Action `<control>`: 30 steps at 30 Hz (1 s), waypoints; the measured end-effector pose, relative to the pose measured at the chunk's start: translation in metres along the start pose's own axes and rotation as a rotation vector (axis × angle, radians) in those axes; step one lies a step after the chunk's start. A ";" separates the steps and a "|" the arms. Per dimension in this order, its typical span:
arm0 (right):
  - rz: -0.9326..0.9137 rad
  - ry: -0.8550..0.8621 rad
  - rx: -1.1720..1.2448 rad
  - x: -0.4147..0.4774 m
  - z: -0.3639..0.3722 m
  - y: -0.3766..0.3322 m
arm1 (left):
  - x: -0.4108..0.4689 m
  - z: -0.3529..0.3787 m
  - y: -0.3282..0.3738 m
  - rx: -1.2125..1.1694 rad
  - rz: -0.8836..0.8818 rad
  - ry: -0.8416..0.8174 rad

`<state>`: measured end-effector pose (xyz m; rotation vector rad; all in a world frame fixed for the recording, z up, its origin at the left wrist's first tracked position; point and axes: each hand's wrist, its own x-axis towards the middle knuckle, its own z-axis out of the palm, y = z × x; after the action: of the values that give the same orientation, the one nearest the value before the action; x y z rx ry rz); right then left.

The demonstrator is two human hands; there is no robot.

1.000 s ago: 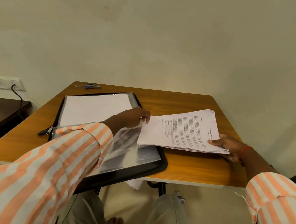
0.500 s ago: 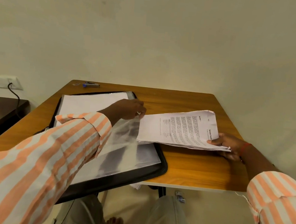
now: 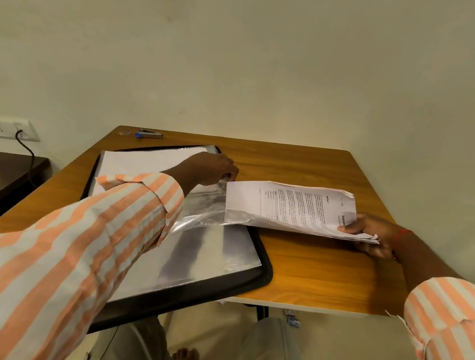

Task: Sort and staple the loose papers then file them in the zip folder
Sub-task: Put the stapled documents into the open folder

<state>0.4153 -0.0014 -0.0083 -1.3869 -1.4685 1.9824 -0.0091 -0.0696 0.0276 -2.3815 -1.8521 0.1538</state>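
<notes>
No text can be read with certainty. The top sheet of the papers (image 3: 288, 208) carries dense printed lines, a small table and a short bold heading, all too small to make out. A larger bold title at its edge is partly covered by the right hand (image 3: 370, 234).

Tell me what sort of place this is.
Probably a plain office or study room: a small wooden-topped desk stands against a bare cream wall, a white wall socket panel sits to its left, and a black zip folder and small blue-tipped metal stapler lie on the desk.
</notes>
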 end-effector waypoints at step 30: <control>-0.264 0.203 -0.236 0.020 0.059 -0.009 | -0.049 0.051 0.079 -0.361 -0.368 0.035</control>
<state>0.3547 -0.0163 -0.0098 -1.3556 -1.7289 1.5026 0.0465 -0.1349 -0.0351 -2.1641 -2.4307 -0.2782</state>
